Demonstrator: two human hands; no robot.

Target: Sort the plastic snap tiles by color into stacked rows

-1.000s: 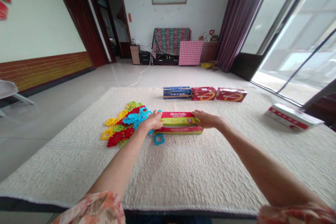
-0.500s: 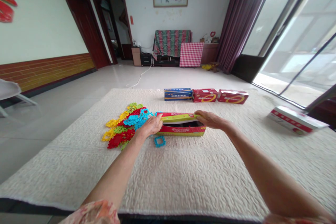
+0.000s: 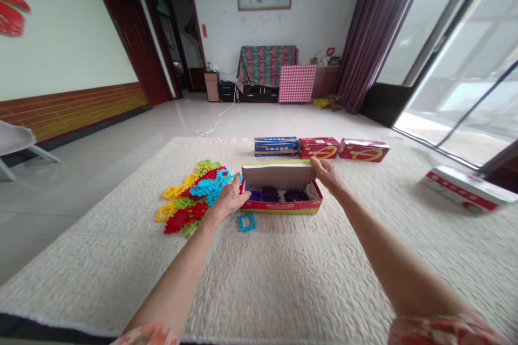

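A long red and yellow-green cardboard box (image 3: 283,207) lies on the quilted mat, its hinged lid (image 3: 279,173) standing raised at the back. My left hand (image 3: 231,198) grips the box's left end, with the thumb at the front rim. At the lid's upper right corner, my right hand (image 3: 327,175) is closed on the edge. Several dark purple, soft-looking bundles (image 3: 270,194) lie inside, with a whitish one (image 3: 311,191) at the right end; their kind is unclear. A blue square plastic ring piece (image 3: 246,222) rests just in front of the box.
Left of the box spreads a pile of red, yellow, green and blue interlocking plastic pieces (image 3: 190,202). Behind stand a blue box (image 3: 275,146) and two red boxes (image 3: 318,147). A white and red box (image 3: 465,188) lies at the right of the mat (image 3: 283,280).
The box's lid has swung up and back with my right hand, so the purple bundles inside now show. My left hand has shifted slightly down onto the box's left end.
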